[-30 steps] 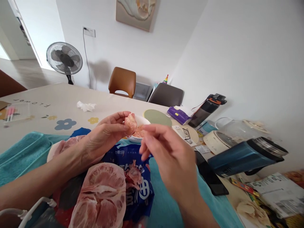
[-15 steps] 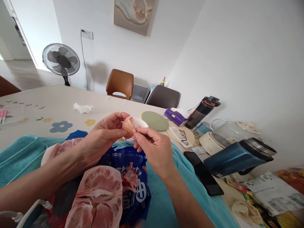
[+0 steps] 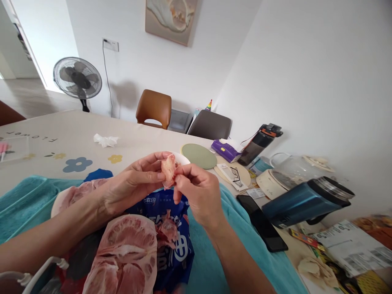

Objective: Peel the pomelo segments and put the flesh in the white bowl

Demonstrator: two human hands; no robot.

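Note:
Between both hands, above a white bowl, is a small pinkish pomelo segment. My left hand holds it from the left with thumb and fingers. From the right, the thumb and fingertips of my right hand pinch its edge. Below my wrists lies a large opened piece of pink pomelo, its pulp and membranes showing. Scraps of torn membrane rest beside it on a blue printed plastic bag. Another pomelo piece is partly hidden behind my left forearm.
A teal towel covers the near table edge. To the right are a black phone, a blue thermos, a glass kettle, glasses and a purple tissue pack. A crumpled tissue lies at the left.
The segment has been turned more upright between my fingers, showing a paler face. My right fingers have curled in closer against its edge. The pomelo on the bag stays in place.

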